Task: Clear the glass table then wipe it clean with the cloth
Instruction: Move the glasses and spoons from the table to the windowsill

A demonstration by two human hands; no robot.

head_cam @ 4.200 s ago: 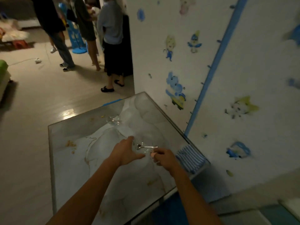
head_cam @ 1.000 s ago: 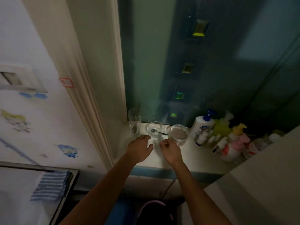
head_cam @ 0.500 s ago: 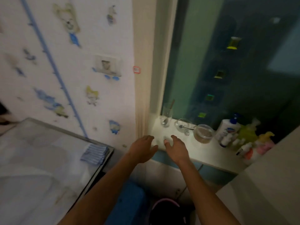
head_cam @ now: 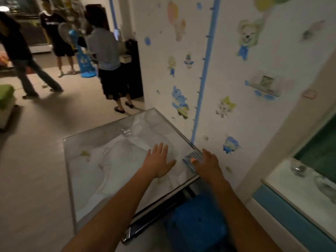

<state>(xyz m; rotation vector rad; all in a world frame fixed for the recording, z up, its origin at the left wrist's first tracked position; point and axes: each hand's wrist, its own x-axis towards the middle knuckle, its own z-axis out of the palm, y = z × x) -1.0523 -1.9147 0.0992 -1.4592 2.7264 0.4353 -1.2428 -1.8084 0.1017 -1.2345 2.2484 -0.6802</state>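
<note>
Cloth point(head_cam: 193, 158) at glass table point(head_cam: 101, 171) right edge — under right hand point(head_cam: 207, 163), fingers flat; left hand point(head_cam: 160, 161) spread, empty.

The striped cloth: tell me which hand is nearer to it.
Right. The right hand is over the striped cloth, its thumb upon it. The left hand hovers over the glass table, apart from the cloth.

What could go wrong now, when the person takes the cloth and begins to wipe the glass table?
A small clear glass dish sits near the far edge of the glass table; a wide wipe could push it off. The striped cloth lies at the near right corner under the right hand, so a hasty grab might drop it off the edge. Crumbs near the left edge could get swept onto the floor.
</note>
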